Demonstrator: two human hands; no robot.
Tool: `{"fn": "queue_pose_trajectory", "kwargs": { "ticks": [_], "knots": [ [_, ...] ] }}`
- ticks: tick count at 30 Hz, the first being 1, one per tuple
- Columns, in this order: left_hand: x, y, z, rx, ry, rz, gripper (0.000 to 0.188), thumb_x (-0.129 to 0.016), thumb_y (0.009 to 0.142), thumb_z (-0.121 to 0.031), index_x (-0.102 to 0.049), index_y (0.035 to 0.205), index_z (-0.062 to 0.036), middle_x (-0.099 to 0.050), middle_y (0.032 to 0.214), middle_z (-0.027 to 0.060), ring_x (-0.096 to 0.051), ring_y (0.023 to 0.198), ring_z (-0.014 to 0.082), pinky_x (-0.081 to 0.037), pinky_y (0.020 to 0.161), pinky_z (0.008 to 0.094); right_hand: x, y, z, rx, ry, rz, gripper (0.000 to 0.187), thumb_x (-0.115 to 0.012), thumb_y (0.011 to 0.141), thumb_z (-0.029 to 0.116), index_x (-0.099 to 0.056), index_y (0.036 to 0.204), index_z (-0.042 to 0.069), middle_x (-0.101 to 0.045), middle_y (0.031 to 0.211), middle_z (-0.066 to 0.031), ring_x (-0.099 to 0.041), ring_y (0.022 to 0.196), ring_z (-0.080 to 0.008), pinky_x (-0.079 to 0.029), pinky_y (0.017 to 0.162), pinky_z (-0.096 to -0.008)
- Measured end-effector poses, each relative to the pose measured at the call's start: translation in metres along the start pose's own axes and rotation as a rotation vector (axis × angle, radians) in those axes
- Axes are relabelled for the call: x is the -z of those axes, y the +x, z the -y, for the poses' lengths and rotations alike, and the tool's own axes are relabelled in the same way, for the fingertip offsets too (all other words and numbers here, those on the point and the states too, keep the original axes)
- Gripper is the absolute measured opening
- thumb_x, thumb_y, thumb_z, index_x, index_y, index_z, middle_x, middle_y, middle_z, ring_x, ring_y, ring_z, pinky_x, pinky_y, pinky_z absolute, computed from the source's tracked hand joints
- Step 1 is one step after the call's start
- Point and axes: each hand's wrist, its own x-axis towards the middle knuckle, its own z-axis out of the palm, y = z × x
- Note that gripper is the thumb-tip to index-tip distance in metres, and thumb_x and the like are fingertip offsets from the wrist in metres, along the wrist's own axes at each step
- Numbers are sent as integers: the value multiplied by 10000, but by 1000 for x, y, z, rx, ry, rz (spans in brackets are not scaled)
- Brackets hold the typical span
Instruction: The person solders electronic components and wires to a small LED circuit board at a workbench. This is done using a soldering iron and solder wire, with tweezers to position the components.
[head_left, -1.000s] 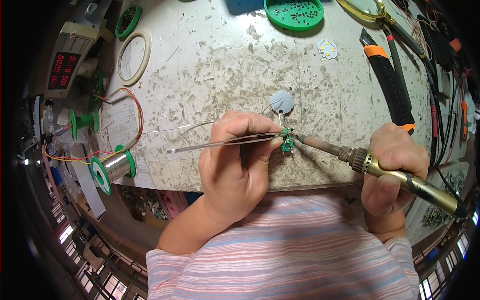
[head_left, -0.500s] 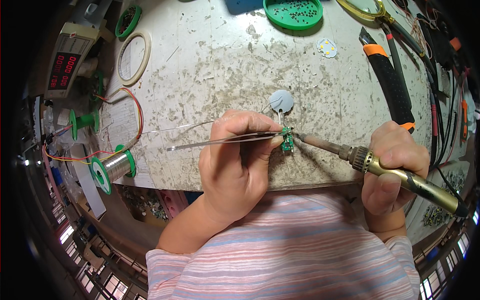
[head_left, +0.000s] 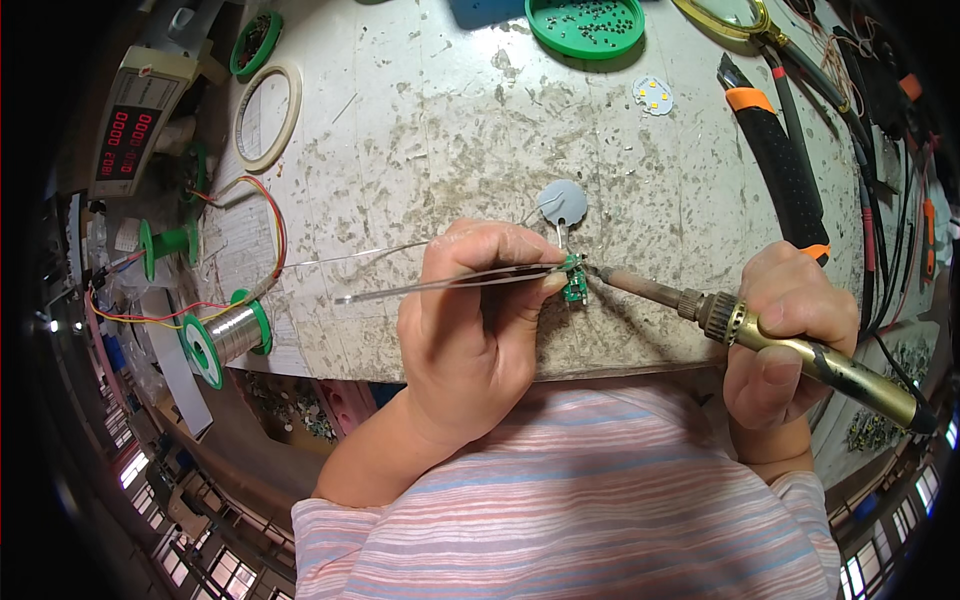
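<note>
My left hand [head_left: 475, 325] is closed around metal tweezers [head_left: 430, 284], whose tips meet the upper end of a small green circuit board [head_left: 574, 284]. Just beyond the board lies a round grey disc [head_left: 562, 203], linked to it by a short pale lead. A thin solder wire [head_left: 350, 257] stretches from the left toward my left fingers; its end is hidden there. In my right hand [head_left: 785, 335] is a soldering iron [head_left: 735, 322] with a brass-coloured handle, its tip at the board's upper right edge beside the tweezer tips.
A solder spool [head_left: 235, 333] stands at the left, near coloured wires and a power supply [head_left: 140, 125] with a red display. Tape ring [head_left: 240, 118], green dish [head_left: 588, 45] of small parts and round LED board [head_left: 654, 96] lie farther back. A utility knife [head_left: 770, 150] rests at right.
Both hands, the tweezers and the soldering iron hold nearly the same positions. Digits on the power supply's red display have changed.
</note>
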Motion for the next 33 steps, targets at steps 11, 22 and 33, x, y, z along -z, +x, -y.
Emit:
{"fn": "queue_pose_trajectory", "kwargs": {
  "ticks": [11, 22, 33],
  "knots": [
    [1, 1, 0, -10, 22, 9, 387, -562, 857, 181, -396, 1144, -18, -549, 1023, 156, -593, 907, 191, -497, 824, 287, 1, -2, 1, -13, -12, -14, 305, -598, 922, 382, -507, 920, 91, -434, 708, -13, -383, 607, -132, -316, 574, -300],
    [1, 1, 1, -23, 35, 16, 395, -560, 857, 183, -395, 1152, -21, -547, 1025, 158, -592, 911, 193, -498, 827, 290, -2, -2, 0, -13, 86, -83, 235, -714, 838, 254, -606, 906, 57, -578, 738, -46, -520, 610, -169, -398, 559, -299],
    [1, 2, -2, 3, -6, 10, 389, -564, 857, 180, -398, 1148, -19, -545, 1030, 154, -593, 915, 190, -501, 827, 286, 6, -3, 0, 27, 1, 4, 286, -580, 933, 357, -504, 922, 81, -444, 693, -13, -376, 598, -124, -303, 560, -292]
  ]
}}
